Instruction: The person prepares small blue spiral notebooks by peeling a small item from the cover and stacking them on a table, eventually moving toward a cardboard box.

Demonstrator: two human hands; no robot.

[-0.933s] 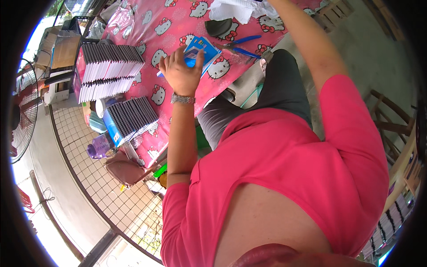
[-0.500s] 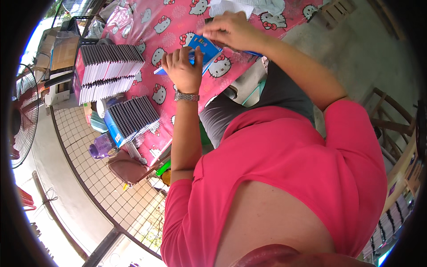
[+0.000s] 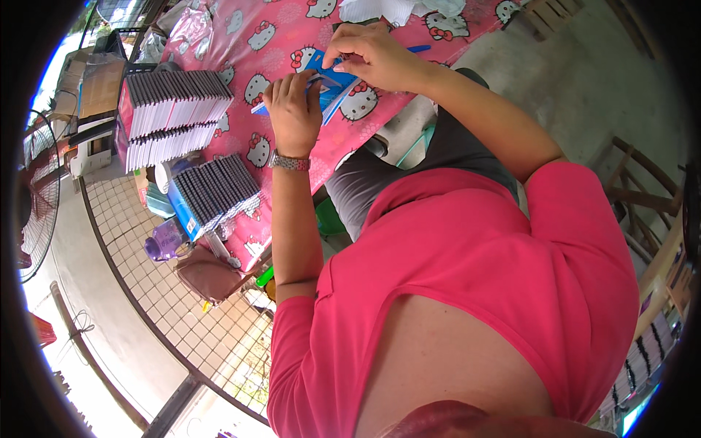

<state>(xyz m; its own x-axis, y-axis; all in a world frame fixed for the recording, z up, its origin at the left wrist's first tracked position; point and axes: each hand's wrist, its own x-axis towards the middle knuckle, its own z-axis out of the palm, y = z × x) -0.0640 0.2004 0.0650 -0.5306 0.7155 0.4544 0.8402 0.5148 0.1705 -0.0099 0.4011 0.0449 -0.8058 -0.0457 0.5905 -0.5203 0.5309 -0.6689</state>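
Since the right hand [image 3: 371, 60] has reached the blue booklet [image 3: 330, 95] that the left hand [image 3: 295, 109] grips, both now work at it, the right's hold unclear

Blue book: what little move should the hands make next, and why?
Perhaps press the left hand gently on the blue book to steady it: that hand is over its near part, while the right hand is curled over its far part.

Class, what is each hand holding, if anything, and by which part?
The left hand lies over the left part of the blue book, its grip unclear; whether the right hand holds anything cannot be told.
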